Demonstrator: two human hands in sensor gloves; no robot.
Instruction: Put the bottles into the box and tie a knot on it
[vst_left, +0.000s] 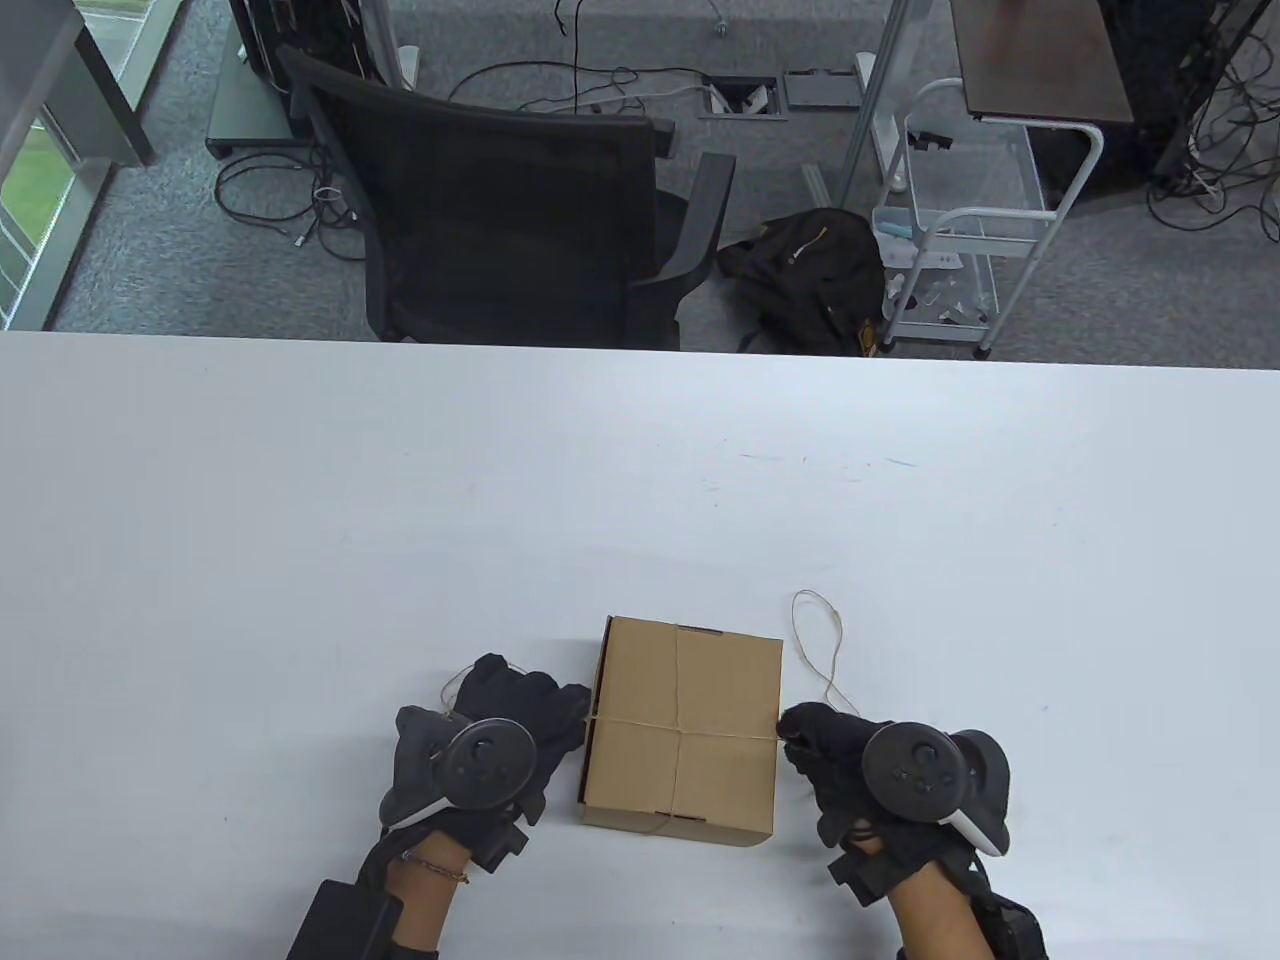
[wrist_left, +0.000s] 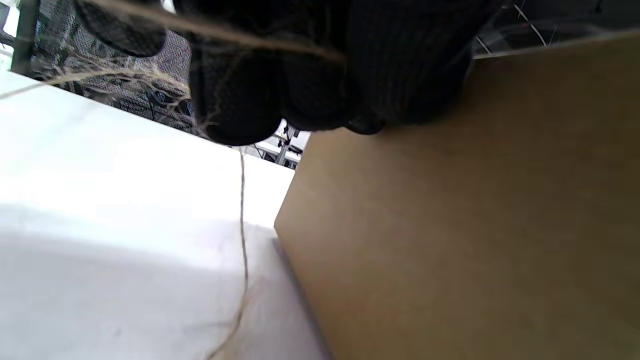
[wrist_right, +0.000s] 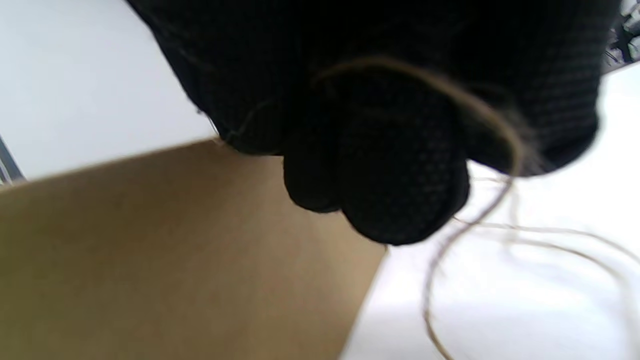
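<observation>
Twine (vst_left: 680, 732) crosses the shut box (vst_left: 682, 690) near me on the table (vst_left: 300, 520), my left hand (vst_left: 495, 745) and right hand (vst_left: 850, 765) each pinching an end at its sides, so I judge the knot needs pulling tight next.

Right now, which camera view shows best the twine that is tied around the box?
The table view: there the twine crosses the closed box, each end in the left hand and the right hand. The left wrist view shows only loose strands by the fingers; the right wrist view shows a blurred loop.
</observation>
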